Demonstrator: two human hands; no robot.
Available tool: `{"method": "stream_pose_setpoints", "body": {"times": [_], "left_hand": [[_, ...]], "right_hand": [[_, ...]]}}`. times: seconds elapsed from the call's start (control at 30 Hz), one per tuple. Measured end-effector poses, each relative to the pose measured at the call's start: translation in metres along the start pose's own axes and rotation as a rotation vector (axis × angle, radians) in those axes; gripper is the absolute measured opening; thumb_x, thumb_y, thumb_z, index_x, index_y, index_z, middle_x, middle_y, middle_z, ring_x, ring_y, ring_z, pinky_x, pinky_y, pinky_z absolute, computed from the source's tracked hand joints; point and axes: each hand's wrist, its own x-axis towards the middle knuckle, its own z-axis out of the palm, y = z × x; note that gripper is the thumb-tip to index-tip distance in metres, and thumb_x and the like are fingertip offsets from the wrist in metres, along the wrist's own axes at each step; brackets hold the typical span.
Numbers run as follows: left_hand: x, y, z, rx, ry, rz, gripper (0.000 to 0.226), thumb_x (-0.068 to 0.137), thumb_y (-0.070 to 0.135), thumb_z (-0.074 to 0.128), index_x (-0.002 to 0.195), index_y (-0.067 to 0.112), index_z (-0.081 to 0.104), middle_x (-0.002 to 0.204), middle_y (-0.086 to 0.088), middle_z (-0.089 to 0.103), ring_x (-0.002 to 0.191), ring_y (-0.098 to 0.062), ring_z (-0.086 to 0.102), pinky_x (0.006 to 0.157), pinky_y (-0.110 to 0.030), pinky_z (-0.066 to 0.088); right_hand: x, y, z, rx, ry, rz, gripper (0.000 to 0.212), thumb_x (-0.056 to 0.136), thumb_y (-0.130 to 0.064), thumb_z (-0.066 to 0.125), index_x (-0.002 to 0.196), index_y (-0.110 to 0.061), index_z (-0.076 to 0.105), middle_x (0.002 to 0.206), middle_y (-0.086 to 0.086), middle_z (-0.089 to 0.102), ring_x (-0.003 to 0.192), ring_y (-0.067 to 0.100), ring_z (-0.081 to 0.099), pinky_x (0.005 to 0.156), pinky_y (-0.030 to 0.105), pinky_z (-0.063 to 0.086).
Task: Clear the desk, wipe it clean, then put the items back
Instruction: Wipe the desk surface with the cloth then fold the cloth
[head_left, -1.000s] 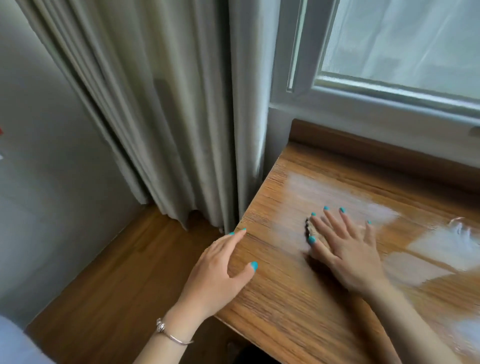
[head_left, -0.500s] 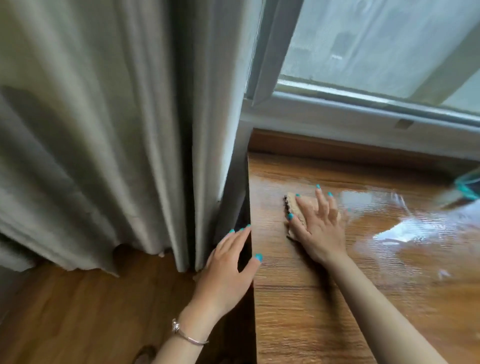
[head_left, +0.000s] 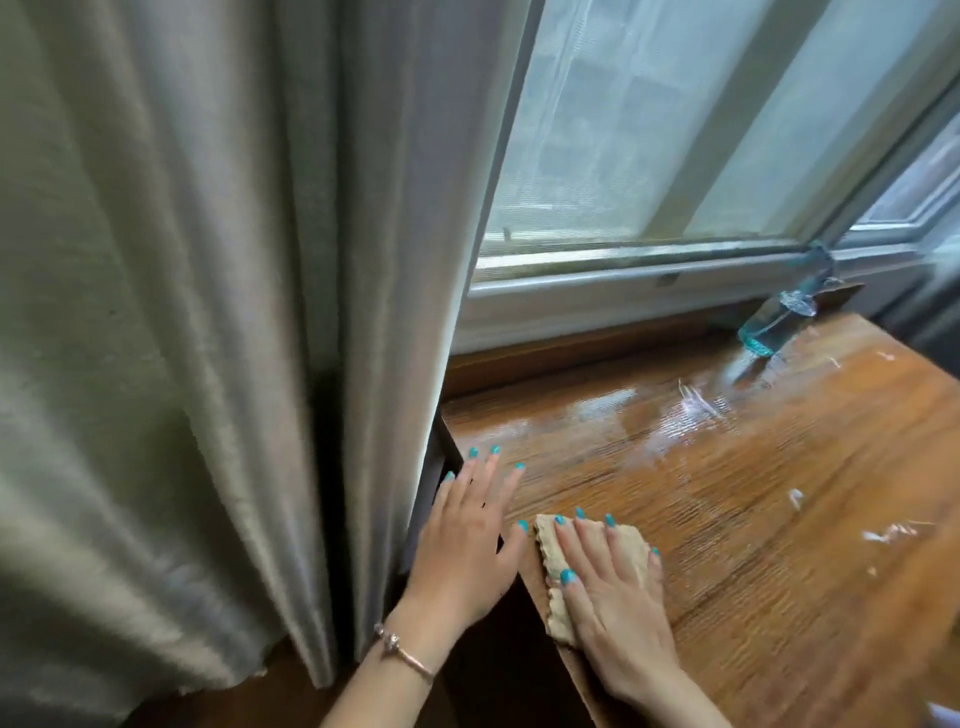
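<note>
Right fingers: the right hand (head_left: 610, 597) lies flat with straight, slightly spread fingers, pressing the tan cloth (head_left: 558, 564) onto the desk (head_left: 727, 519); nothing is pinched.
Left fingers: the left hand (head_left: 462, 545) is open, fingers straight and close together, resting at the desk's left edge, just beside the cloth, thumb tip near its corner.
Cloth: folded, at the desk's left edge toward the near side; one part overhangs that edge.
Desk surface: wet sheen runs along the far edge under the window sill (head_left: 623, 296); pale streaks and small scraps lie toward the right side.
Bottle: a clear teal bottle (head_left: 769, 325) stands at the far right corner, well apart from both hands.
Curtain: the grey curtain (head_left: 208, 312) hangs just beside the left edge, close behind the left hand.
Step in hand: likely wiping the left margin.
Risk, cloth: pressed only by flat fingers, it could slip off the left edge on an outward stroke.
Risk, bottle: a long sweep toward the far right corner could tip it.
Risk, curtain: a damp cloth pushed past the edge could wet it.
</note>
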Motion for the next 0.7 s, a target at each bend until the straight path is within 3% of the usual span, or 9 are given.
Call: {"method": "stream_pose_setpoints", "body": {"times": [0.07, 0.1, 0.27, 0.4, 0.53, 0.63, 0.7], "left_hand": [[0.033, -0.002, -0.003, 0.140, 0.001, 0.136, 0.058, 0.089, 0.044, 0.033, 0.144, 0.030, 0.042, 0.156, 0.001, 0.031, 0.146, -0.018, 0.024, 0.118, -0.040, 0.024], [0.049, -0.003, -0.003, 0.172, -0.007, 0.194, 0.057, 0.087, 0.044, 0.036, 0.140, 0.028, 0.049, 0.151, -0.002, 0.041, 0.142, -0.022, 0.034, 0.115, -0.044, 0.030], [0.115, -0.016, -0.018, 0.223, -0.053, 0.364, 0.060, 0.091, 0.050, 0.031, 0.148, 0.032, 0.033, 0.157, 0.005, 0.028, 0.148, -0.013, 0.012, 0.120, -0.033, 0.006], [0.153, -0.042, -0.039, 0.326, -0.122, 0.453, 0.059, 0.091, 0.047, 0.039, 0.147, 0.028, 0.040, 0.155, 0.002, 0.033, 0.145, -0.013, 0.019, 0.118, -0.032, 0.012], [0.162, -0.058, -0.051, 0.424, -0.135, 0.611, 0.057, 0.092, 0.045, 0.040, 0.145, 0.025, 0.044, 0.154, 0.000, 0.036, 0.143, -0.013, 0.029, 0.114, -0.034, 0.029], [0.169, -0.070, -0.064, 0.350, -0.134, 0.582, 0.058, 0.094, 0.049, 0.038, 0.149, 0.031, 0.035, 0.158, 0.007, 0.027, 0.145, -0.010, 0.024, 0.116, -0.029, 0.023], [0.177, -0.080, -0.067, 0.366, -0.108, 0.619, 0.058, 0.094, 0.042, 0.043, 0.149, 0.025, 0.037, 0.157, 0.004, 0.029, 0.142, -0.013, 0.028, 0.115, -0.035, 0.031]], "right_hand": [[0.025, -0.010, -0.003, 0.002, 0.021, -0.008, 0.072, 0.072, -0.056, -0.021, 0.144, -0.047, -0.021, 0.153, -0.025, -0.028, 0.143, 0.008, -0.028, 0.115, 0.050, -0.014], [0.042, -0.016, -0.006, -0.001, 0.037, -0.010, 0.074, 0.075, -0.056, -0.019, 0.148, -0.043, -0.018, 0.158, -0.021, -0.021, 0.146, 0.010, -0.023, 0.117, 0.052, -0.011], [0.143, -0.053, -0.028, -0.053, 0.064, 0.058, 0.067, 0.101, -0.046, 0.024, 0.154, -0.024, -0.012, 0.163, 0.002, -0.014, 0.149, 0.021, -0.016, 0.118, 0.057, -0.004], [0.172, -0.071, -0.023, 0.005, 0.156, 0.136, 0.069, 0.098, -0.045, 0.028, 0.156, -0.021, -0.003, 0.163, 0.004, -0.004, 0.150, 0.024, -0.007, 0.113, 0.061, -0.007], [0.134, -0.088, 0.002, 0.075, 0.395, 0.111, 0.058, 0.091, -0.040, 0.034, 0.141, -0.016, 0.050, 0.148, 0.004, 0.047, 0.138, 0.024, 0.042, 0.107, 0.060, 0.017], [0.121, -0.103, 0.017, 0.107, 0.408, 0.163, 0.056, 0.091, -0.042, 0.035, 0.141, -0.020, 0.051, 0.149, 0.001, 0.046, 0.139, 0.024, 0.041, 0.106, 0.061, 0.021], [0.142, -0.117, 0.005, 0.154, 0.383, 0.279, 0.058, 0.091, -0.042, 0.034, 0.144, -0.020, 0.047, 0.151, 0.001, 0.043, 0.141, 0.024, 0.038, 0.107, 0.062, 0.017]]}}
